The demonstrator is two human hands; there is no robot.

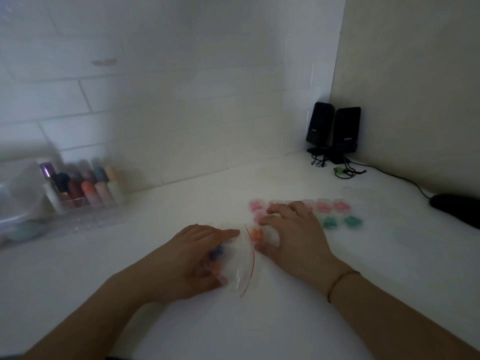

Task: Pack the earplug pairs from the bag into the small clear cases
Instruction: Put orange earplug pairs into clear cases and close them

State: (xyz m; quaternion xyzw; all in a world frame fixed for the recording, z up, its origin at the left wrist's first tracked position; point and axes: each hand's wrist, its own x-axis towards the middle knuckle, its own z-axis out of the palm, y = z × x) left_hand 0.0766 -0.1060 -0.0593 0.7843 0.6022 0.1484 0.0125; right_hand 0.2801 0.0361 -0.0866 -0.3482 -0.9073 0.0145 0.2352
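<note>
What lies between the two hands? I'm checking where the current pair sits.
Head view: the clear bag's red-striped mouth and an orange earplug pair lie between the left hand and right hand.
</note>
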